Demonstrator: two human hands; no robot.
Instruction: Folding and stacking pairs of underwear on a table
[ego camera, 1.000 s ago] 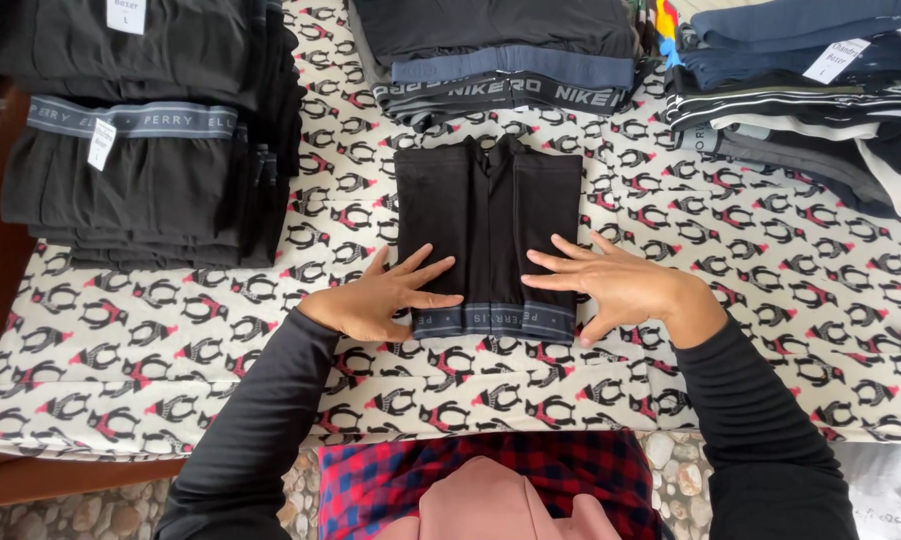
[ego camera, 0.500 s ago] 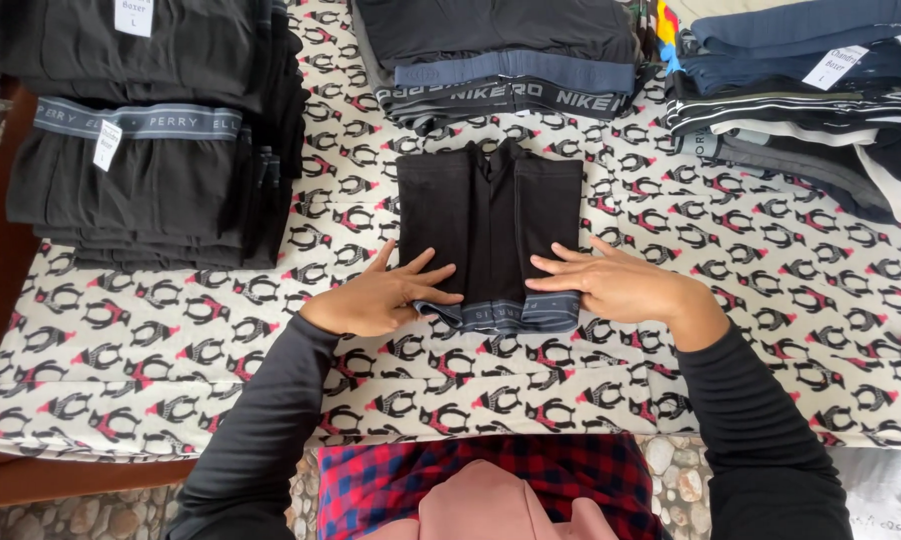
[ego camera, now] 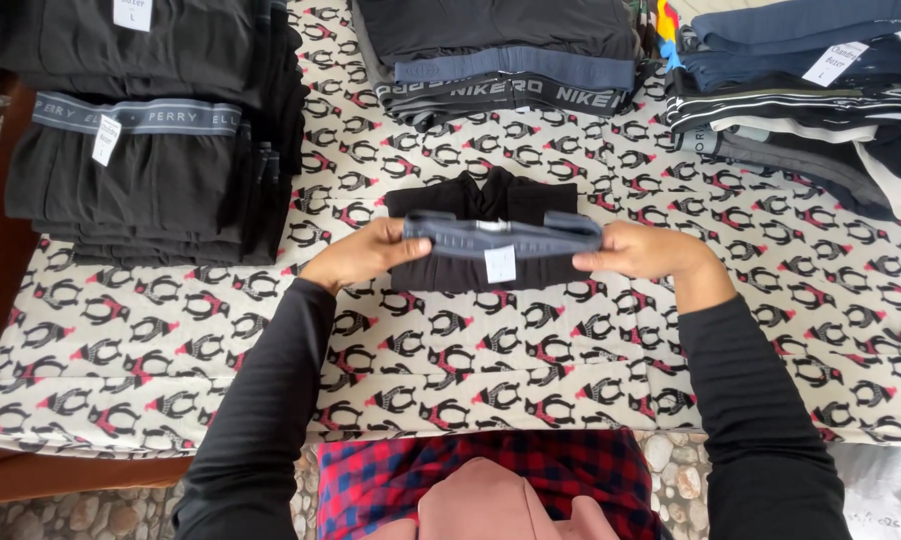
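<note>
Penguin-print cloth (ego camera: 451, 340) — both hands (ego camera: 356, 257) (ego camera: 641, 250) pinching folded black underwear (ego camera: 491, 250) ends.

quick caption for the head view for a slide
Both hands, left hand and right hand, grip a folded black garment by its grey waistband over a penguin-print cloth, folded stacks around.

Folded garment (ego camera: 501, 240) on patterned cloth (ego camera: 371, 340), stacks behind: left (ego camera: 141, 170), centre (ego camera: 501, 50), right (ego camera: 811, 90)
</note>
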